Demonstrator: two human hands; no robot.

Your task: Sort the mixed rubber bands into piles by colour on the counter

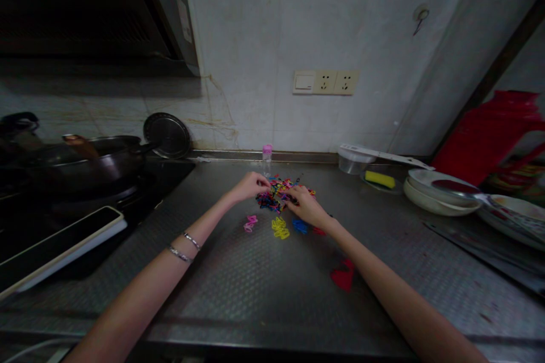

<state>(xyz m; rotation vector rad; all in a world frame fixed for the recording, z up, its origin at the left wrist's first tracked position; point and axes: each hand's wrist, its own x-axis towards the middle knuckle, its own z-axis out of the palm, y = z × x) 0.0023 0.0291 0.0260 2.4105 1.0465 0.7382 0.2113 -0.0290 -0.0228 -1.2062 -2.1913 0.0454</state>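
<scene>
A pile of small mixed-colour rubber bands (pixel 272 199) lies on the metal countertop (pixel 238 289). My left hand (pixel 252 186) is at the pile's left edge, thumb and fingertips pinched together. On the right side, my right hand (pixel 305 206) reaches in with its fingers bent down and closed over the bands. What either hand pinches is too small to make out. In front of the pile lie separate small groups: pink bands (pixel 250 223), yellow bands (pixel 280 228) and blue bands (pixel 299 226). Red bands (pixel 318 231) are partly hidden under my right wrist.
Behind the pile stands a small clear bottle (pixel 267 161) with a pink cap. A red piece (pixel 343 275) lies by my right forearm. Stove and pan (pixel 106 161) are at left; a plastic tub (pixel 355 161), yellow sponge (pixel 380 180), bowls (pixel 438 201) and red thermos (pixel 489 130) at right.
</scene>
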